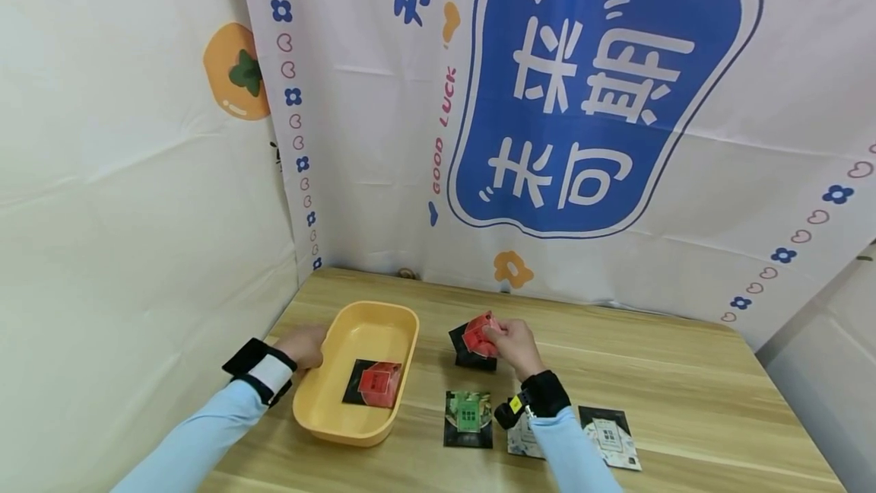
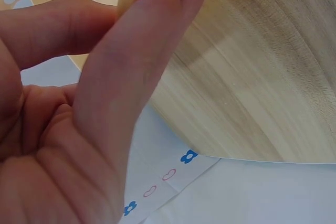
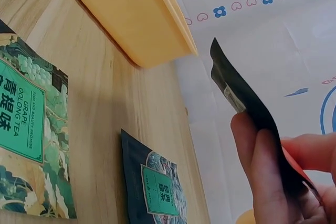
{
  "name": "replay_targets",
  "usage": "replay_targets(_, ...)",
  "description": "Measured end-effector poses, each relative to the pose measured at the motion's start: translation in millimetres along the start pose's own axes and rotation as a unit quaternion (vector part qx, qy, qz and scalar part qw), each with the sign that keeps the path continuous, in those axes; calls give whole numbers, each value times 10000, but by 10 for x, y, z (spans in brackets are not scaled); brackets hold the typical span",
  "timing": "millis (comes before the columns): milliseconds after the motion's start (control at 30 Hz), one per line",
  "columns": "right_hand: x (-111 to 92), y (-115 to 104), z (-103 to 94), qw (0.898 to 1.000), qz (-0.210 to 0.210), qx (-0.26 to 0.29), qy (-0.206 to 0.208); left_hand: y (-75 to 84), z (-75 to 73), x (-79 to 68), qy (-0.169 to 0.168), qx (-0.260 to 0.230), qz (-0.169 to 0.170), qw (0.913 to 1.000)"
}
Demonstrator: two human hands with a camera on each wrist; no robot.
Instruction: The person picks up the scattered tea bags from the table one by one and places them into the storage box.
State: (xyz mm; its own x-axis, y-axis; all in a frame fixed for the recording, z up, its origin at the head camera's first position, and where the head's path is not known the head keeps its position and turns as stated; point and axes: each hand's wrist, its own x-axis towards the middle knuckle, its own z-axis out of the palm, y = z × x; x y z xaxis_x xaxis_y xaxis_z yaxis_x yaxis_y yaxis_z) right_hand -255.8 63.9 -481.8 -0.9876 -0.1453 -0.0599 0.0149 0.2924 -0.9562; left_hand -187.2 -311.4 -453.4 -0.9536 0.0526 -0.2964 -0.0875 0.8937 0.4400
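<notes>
From my end of the feed, I had the right hand (image 1: 515, 346) just below and right of the head frame's centre, pinching a red packet (image 1: 482, 335) between thumb and fingers. In the right-wrist view I saw that packet nearly edge-on at the right of the frame, tilted, its dark back towards the lens and clear of the tabletop (image 1: 684, 386). My left hand (image 1: 301, 345), at the lower left of the head frame, gripped the rim of a yellow tray (image 1: 327, 424); its wrist view put the fingers and thumb on either side of that edge.

Inside the tray, towards its right wall, lay a second red packet (image 1: 379, 383). Near the bottom centre I had a green grape packet (image 1: 468, 418) flat on the wood, with a pale packet (image 1: 523, 440) to its right, partly hidden by the right forearm, and a white-labelled packet (image 1: 609, 437) beyond the arm. At the bottom centre of the right-wrist view lay a dark packet (image 3: 157, 188) with a green label. A printed cloth (image 1: 383, 196) filled the upper frame.
</notes>
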Motion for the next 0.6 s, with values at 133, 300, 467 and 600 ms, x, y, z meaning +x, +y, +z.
replay_targets(133, -1, 13, 2, 10000, -24, 11, -43, 16, -5, 1, -31, 29, -45, 10000)
replay_targets(300, -1, 7, 10, 10000, -64, -13, -58, 27, -25, 0, -52, 51, -62, 10000)
replay_targets(467, -12, -20, 30, 9999, -78, 95, -105, 16, -17, -3, -37, 16, 4, 10000)
replay_targets(600, -18, -41, 55, 9998, -73, 157, -131, -3, -3, 7, -11, 101, 126, 9999)
